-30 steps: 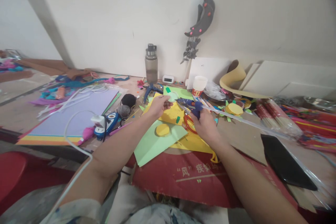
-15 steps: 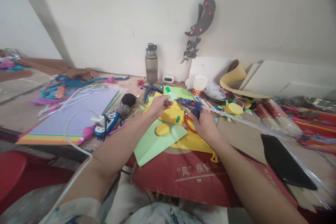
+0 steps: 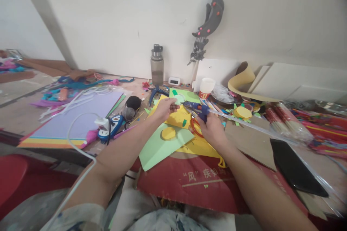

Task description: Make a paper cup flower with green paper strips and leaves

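My left hand (image 3: 169, 107) pinches a pale green paper disc (image 3: 179, 99) by its edge. In my right hand (image 3: 213, 126) is a blue hot glue gun (image 3: 199, 108), a long clear glue stick (image 3: 244, 121) running out of its back to the right. The gun's nozzle points left, at the disc's right edge; whether they touch I cannot tell. Below the hands lie yellow paper (image 3: 199, 147), a light green sheet (image 3: 155, 151) and a yellow disc (image 3: 168, 133) on it. Red-handled scissors (image 3: 195, 128) lie partly hidden beside my right hand.
A grey bottle (image 3: 157, 66), a small white clock (image 3: 174, 81) and a paper cup (image 3: 206, 88) stand along the back wall. On the left are a power strip (image 3: 111, 130) and stacked coloured paper (image 3: 81, 115). A black phone-like slab (image 3: 296, 166) lies right, on cardboard (image 3: 249, 140).
The view has shifted very slightly. Both hands keep the same hold, with the glue gun's nozzle still by the disc.
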`<state>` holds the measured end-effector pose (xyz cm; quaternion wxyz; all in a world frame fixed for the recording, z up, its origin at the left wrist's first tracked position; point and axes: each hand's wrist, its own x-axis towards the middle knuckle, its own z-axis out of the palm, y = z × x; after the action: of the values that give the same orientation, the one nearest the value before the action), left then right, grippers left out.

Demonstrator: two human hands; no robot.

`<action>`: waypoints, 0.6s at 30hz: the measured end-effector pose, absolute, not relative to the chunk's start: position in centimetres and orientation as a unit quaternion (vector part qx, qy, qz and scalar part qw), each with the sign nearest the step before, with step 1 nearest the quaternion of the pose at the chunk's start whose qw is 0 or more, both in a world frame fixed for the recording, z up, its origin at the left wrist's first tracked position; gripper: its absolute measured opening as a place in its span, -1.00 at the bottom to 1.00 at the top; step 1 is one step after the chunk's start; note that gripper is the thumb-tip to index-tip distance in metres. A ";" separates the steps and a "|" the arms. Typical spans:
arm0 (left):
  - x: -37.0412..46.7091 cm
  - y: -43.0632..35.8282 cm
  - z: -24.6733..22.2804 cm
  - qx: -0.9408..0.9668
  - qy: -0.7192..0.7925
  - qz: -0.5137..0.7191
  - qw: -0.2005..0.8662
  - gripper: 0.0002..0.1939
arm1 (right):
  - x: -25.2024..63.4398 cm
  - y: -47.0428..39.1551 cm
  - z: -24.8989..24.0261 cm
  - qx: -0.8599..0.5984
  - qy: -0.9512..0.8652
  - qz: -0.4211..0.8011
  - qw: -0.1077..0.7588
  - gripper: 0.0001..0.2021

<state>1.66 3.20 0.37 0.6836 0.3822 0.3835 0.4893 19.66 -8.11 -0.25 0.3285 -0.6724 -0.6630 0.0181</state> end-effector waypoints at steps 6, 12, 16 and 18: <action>1.7 3.0 0.6 0.387 0.384 0.488 0.682 -0.88 | 19.7 -8.2 0.0 -0.661 -0.668 0.008 0.342 -0.52; 1.6 3.0 0.9 0.377 0.389 0.493 0.681 -0.90 | 19.6 -8.2 -0.3 -0.661 -0.669 0.003 0.341 -0.54; 1.7 3.0 0.7 0.381 0.387 0.485 0.685 -0.88 | 19.6 -8.2 -0.2 -0.667 -0.664 0.008 0.339 -0.54; 1.7 3.1 0.7 0.381 0.386 0.487 0.684 -0.87 | 19.6 -8.2 -0.2 -0.668 -0.662 0.007 0.339 -0.53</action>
<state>1.68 3.06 0.65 0.6844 0.3811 0.3863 0.4870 19.55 -8.24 -0.15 0.3390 -0.6684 -0.6620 0.0073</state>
